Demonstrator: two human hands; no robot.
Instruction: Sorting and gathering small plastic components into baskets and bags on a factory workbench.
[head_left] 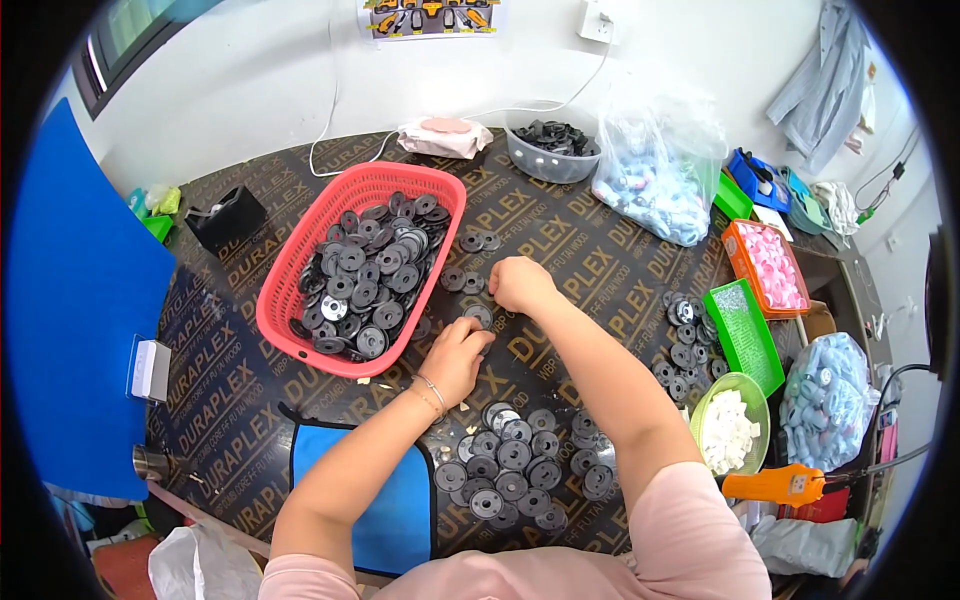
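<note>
Curled at the middle of the table, my left hand (pixel 452 360) has its fingers pressed at the edge of a round black plastic disc (pixel 478 317) with a hole in its centre. Just beyond and to the right, my right hand (pixel 522 285) is closed in a pinch; whatever its fingertips hold is hidden. A few loose black discs (pixel 453 279) lie left of it. Left of both hands stands a red plastic basket (pixel 283 265) heaped with similar discs. Close to my body lies a spread of black discs (pixel 513 456).
More discs (pixel 685 330) lie at right, near a green tray (pixel 760 345), a box of pink pieces (pixel 770 268) and a bowl of white pieces (pixel 728 430). An orange-handled tool (pixel 775 486) sits at lower right. Behind are a clear tub (pixel 553 150) and bagged blue pieces (pixel 655 185).
</note>
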